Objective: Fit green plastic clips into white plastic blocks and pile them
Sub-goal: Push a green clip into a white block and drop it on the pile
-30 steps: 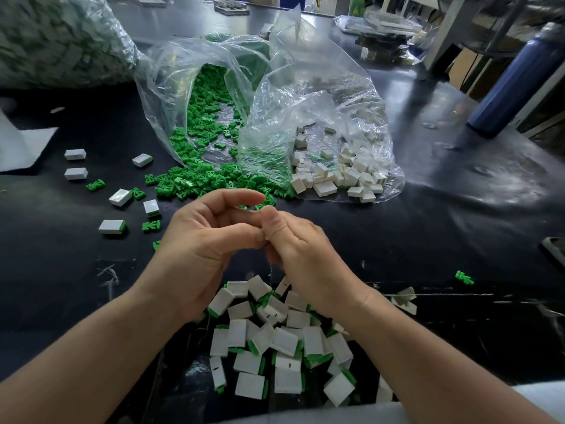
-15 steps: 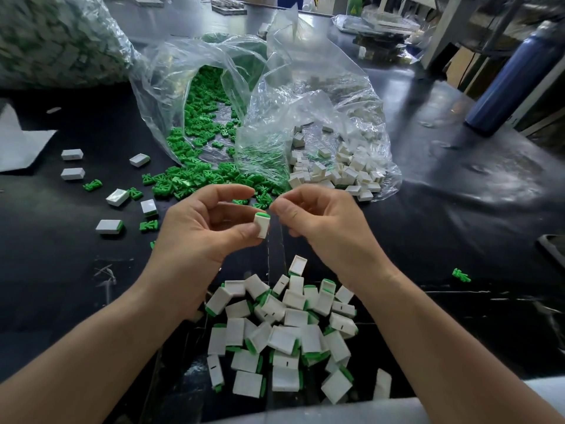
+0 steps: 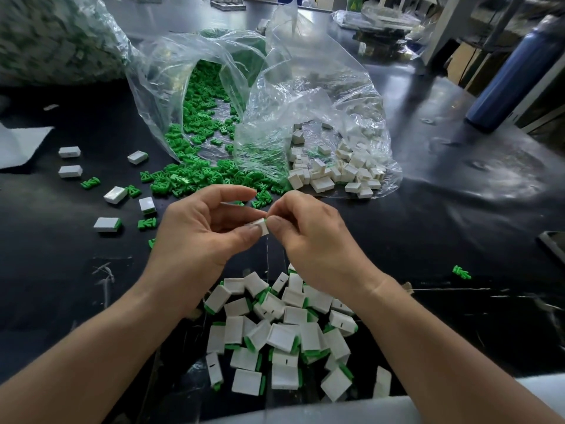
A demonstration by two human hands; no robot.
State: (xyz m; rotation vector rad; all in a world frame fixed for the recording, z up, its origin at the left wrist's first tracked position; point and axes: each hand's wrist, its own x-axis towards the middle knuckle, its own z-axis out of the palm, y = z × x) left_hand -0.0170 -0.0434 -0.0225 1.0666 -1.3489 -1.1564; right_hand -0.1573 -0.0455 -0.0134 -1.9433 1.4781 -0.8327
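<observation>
White block (image 3: 258, 226) is sitting between the two hands at frame centre, held above the black table (image 3: 428, 240), with a sliver of green clip (image 3: 264, 220) showing at its right end. Left hand (image 3: 198, 240) is pinching the block between thumb and curled fingers, the forefinger arched over it. Right hand (image 3: 308, 237) is closing thumb and forefinger narrowly on the clip end; half a second ago those fingertips were just short of it and the clip end was pointing up, so the block is now being turned sideways and the clip pushed home. Judging by that, the seating step is nearly finishing, and dropping the piece comes next. Pile (image 3: 284, 332) of fitted blocks is lying at 6 o'clock below the wrists. Bag of clips (image 3: 208, 117) is spilling open at 12 o'clock, and bag of blocks (image 3: 336, 166) at 1 o'clock.
</observation>
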